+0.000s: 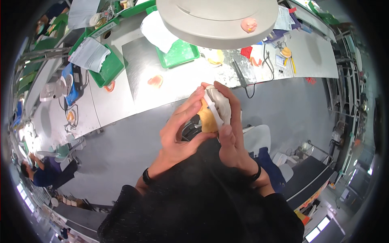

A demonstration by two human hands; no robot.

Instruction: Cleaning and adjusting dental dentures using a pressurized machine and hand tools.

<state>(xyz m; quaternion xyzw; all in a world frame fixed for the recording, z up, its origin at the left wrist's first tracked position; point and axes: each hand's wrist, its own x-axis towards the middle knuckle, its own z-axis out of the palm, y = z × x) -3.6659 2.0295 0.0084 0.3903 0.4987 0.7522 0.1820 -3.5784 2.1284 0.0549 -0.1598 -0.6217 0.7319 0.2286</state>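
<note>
In front of my chest, both hands hold a pair of dental casts pressed face to face. The left half is a yellow plaster cast, with my left hand closed round its outer side. A white plaster cast forms the right half, gripped by my right hand with the thumb low and the fingers over its far edge. Between them runs a pale white band with a small dark blue spot. The inner faces of the casts are hidden.
A large pale lamp head overhangs the bench, with a pink piece on it. On the metal bench top lie a pinkish piece, a green tray and a dark corded handpiece. Another person sits far left.
</note>
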